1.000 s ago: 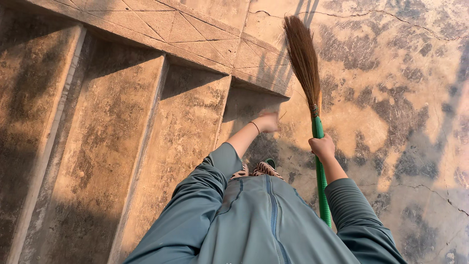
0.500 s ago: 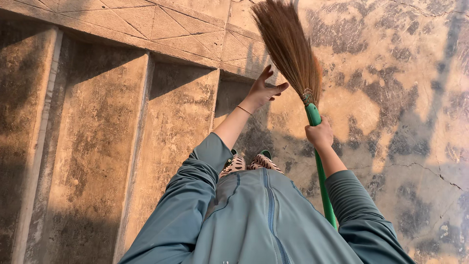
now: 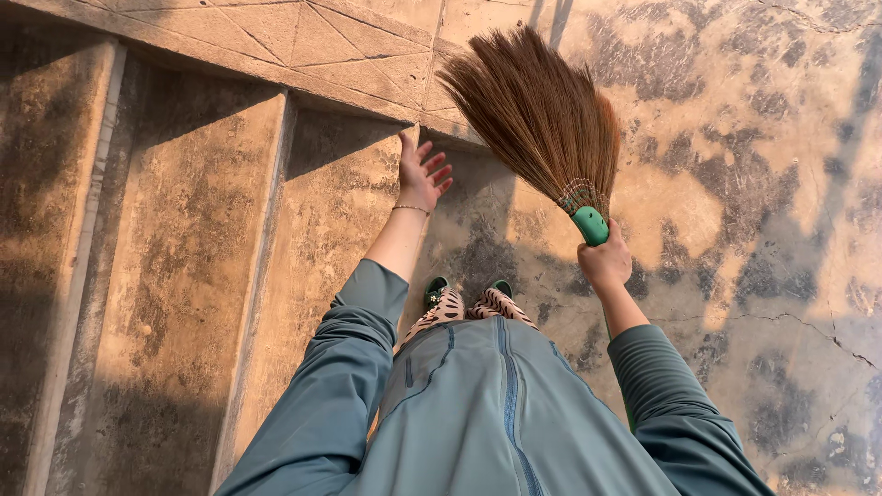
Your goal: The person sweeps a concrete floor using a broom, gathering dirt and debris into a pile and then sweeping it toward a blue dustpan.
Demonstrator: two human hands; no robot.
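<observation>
Concrete steps (image 3: 184, 239) fill the left of the frame. At centre, the left hand (image 3: 421, 174) is raised, fingers spread wide, holding nothing. Right of centre, the right hand (image 3: 604, 262) grips the green handle of the broom (image 3: 542, 110), bristles fanned toward the top.

Above the right hand's (image 3: 604, 264) grip, the broom (image 3: 542, 115) is showing brown bristles and a green handle; teal sleeves (image 3: 322, 404), animal-print shoes (image 3: 482, 305) below.
</observation>
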